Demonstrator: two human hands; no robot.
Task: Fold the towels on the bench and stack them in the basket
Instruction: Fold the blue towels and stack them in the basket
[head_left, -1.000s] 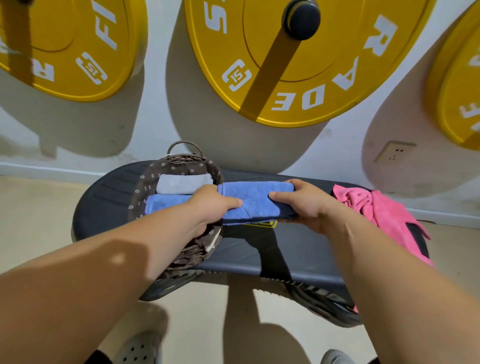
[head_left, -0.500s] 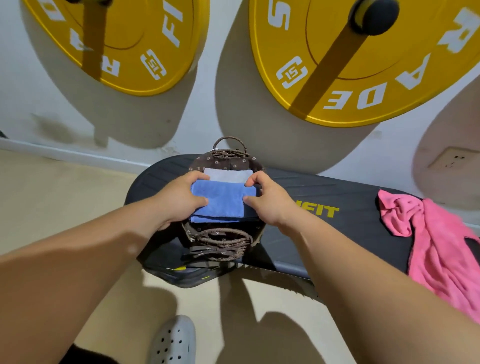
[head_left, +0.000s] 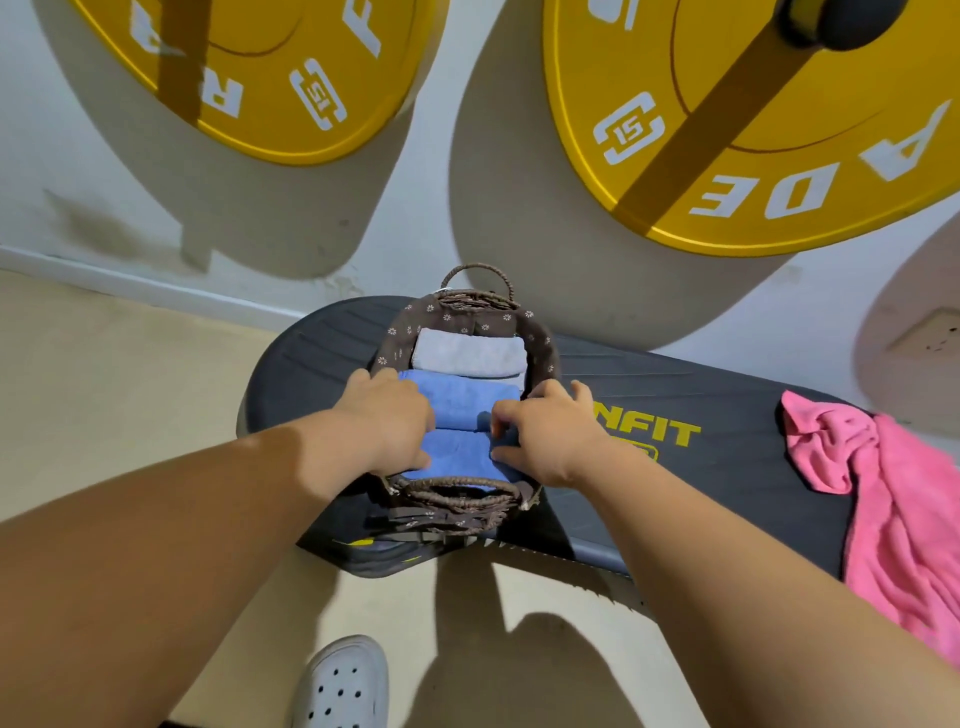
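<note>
**Both hands on the blue towels in the basket, grip half hidden**

Your left hand (head_left: 389, 415) lies over the left ends of the two blue towels. Its fingers bend down into the basket (head_left: 543, 345) and their tips are covered by the hand itself, so you cannot tell whether it grips or only presses. Your right hand (head_left: 550, 436) pinches the right end of the nearer blue towel (head_left: 457, 452) between curled fingers and thumb, and that end is mostly hidden under it.

The farther blue towel (head_left: 462, 397) lies folded just behind, touching the nearer one, and a folded grey towel (head_left: 467, 353) lies against the far wall. All three are inside the basket, which stands at the left end of the table (head_left: 675, 499). The pink towel (head_left: 893, 483) lies crumpled at the table's right end, well apart from the basket, and the frame edge cuts it off.

Your right wrist covers the start of the yellow lettering (head_left: 660, 431) on the table, so only "NFIT" reads. The left plate (head_left: 270, 73) on the wall shows "R", "F" and a "15" emblem. The right plate (head_left: 779, 135), cut off at the top and right, shows "15" and "ADE". A wall socket (head_left: 930, 332) is blurred at the right edge. One white perforated shoe (head_left: 340, 686) is cut off at the bottom.
</note>
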